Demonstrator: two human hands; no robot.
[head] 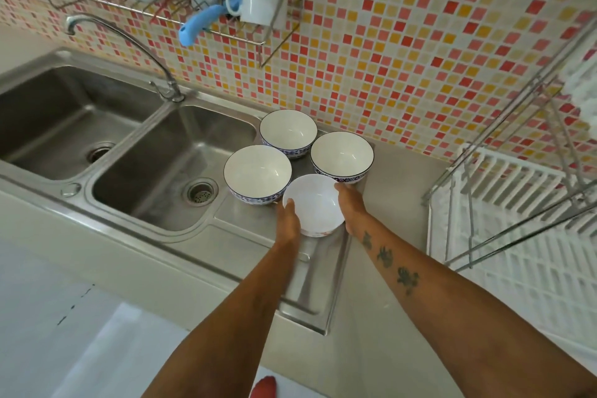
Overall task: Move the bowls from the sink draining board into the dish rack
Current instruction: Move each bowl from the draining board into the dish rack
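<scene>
Several bowls stand on the steel draining board (310, 281) right of the sink. The nearest is a plain white bowl (315, 203) with a faint red pattern low on its side. My left hand (288, 221) grips its left rim and my right hand (352, 205) grips its right rim. Behind it are three white bowls with blue patterned outsides: one at the left (257, 173), one at the back (288, 132), one at the right (341, 155). The white plastic dish rack (517, 236) with a metal wire frame stands on the counter at the right.
A double steel sink (155, 168) with a curved tap (129, 48) lies to the left. A wall-mounted wire rack (200, 10) above holds white mugs and a blue-handled utensil (202, 22). The mosaic-tiled wall runs behind the bowls.
</scene>
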